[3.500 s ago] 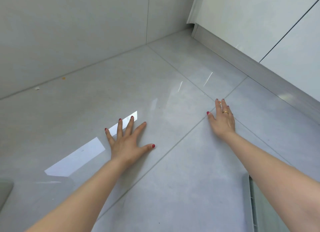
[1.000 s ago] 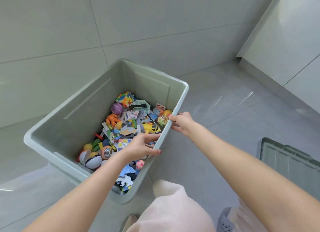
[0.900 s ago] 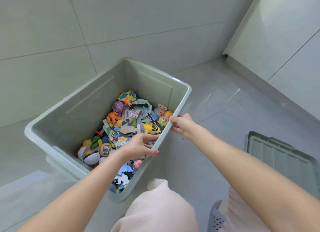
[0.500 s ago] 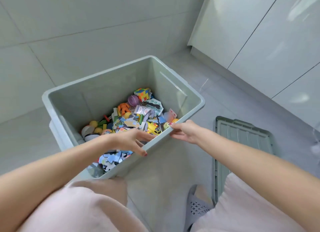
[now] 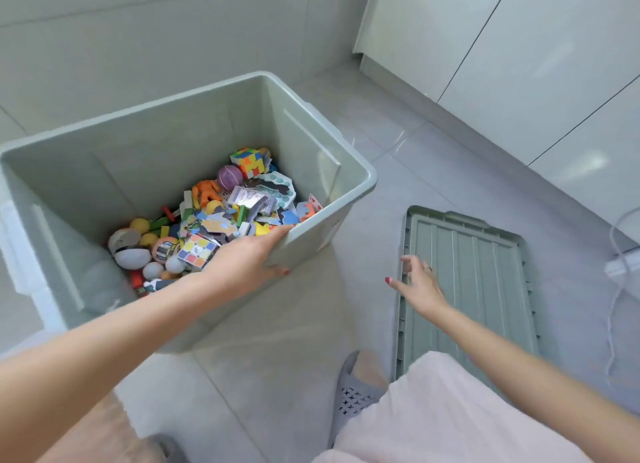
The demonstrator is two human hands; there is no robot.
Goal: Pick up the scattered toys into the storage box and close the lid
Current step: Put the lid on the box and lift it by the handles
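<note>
One box (image 5: pixel 145 133), one lid (image 5: pixel 485 275), two cube toys (image 5: pixel 221 220).

The storage box (image 5: pixel 311 140) is cut off at the left edge. Part of the toys (image 5: pixel 207 220) is hidden by the left hand (image 5: pixel 246 261).

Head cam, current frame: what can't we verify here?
- Near end of the flat green ribbed lid: hidden by the right forearm and pink clothing.
- Right hand: motion-blurred; contact with lid unclear.
- Left hand fingers: hidden behind the grey-green plastic storage box rim.
- Lower toys: buried under the pile.
</note>
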